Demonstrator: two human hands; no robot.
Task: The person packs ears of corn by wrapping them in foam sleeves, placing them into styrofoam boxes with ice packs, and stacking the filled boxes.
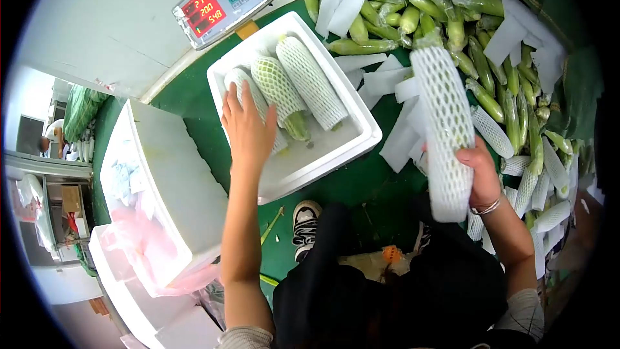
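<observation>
My right hand [481, 174] is closed around a long green squash in a white foam net sleeve [444, 129], held upright in front of me. My left hand [248, 126] is over the left side of a white foam box [371, 132], fingers spread on or just above the leftmost netted squash [240, 79]. Two more netted squashes lie beside it in the box, a middle one [278, 84] with its green end bare and a right one [310, 81]. The box's near end shows bare floor inside.
A scale display [224, 1] with red digits stands behind the box. At right is a large pile of plastic-wrapped green squashes [452, 26] with loose white foam sleeves [400, 123]. Stacked foam boxes [187, 174] with a pink bag [139, 239] stand at left.
</observation>
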